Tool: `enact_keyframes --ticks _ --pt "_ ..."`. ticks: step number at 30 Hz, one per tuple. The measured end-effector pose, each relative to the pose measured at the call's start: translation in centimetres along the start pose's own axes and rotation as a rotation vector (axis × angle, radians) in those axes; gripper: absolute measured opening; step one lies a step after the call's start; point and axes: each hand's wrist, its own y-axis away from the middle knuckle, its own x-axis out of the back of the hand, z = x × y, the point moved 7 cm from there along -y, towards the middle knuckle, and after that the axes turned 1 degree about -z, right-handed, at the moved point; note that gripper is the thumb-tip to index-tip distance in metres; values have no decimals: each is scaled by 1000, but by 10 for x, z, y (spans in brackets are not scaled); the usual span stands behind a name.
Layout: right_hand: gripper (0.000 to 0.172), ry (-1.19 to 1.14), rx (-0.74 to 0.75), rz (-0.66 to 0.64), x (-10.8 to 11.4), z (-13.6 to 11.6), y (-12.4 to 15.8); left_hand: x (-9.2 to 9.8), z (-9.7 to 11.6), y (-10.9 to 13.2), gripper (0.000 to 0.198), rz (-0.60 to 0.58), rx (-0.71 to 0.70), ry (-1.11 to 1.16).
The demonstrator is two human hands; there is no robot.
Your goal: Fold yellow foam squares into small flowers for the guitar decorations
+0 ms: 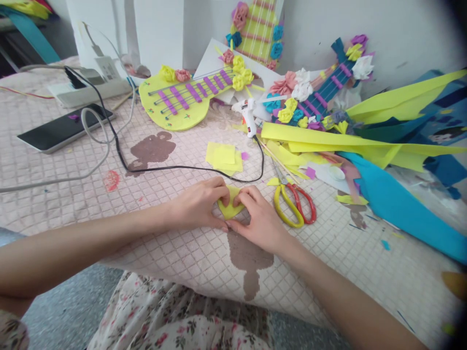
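Note:
Between my two hands is a small piece of yellow crepe paper (231,205), its lower end coming to a point. My left hand (204,203) grips its left side with curled fingers. On the right side, my right hand (257,214) pinches the same piece, and both thumbs meet near its lower tip. Just beyond lie several yellow paper squares (224,158) in a loose stack. Scissors (295,204) with one yellow and one red handle rest to the right of my right hand, blades pointing away.
Behind stand a white glue gun (248,116) with a black cord (178,168), a yellow paper guitar (175,114) and a blue one (321,95). A phone (65,127) and power strip (78,91) sit left. Yellow strips (328,138) and blue paper (404,209) spread right.

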Motion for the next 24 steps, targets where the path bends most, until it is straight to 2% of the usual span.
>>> enact_keyframes --ticks 5,10,12,17,24 --pt "28 -7 9 -12 0 0 0 0 -3 1 34 -35 -29 52" --pt "9 -26 41 -3 2 -1 -1 2 -4 0 13 -29 -21 116" --pt "7 -41 31 4 2 1 -1 3 -4 -1 7 -2 -4 114" --pt "11 -48 -2 54 2 3 -3 2 -3 -3 6 42 24 66" --pt "8 -49 -43 63 2 4 -3 4 -2 -4 5 69 20 34"
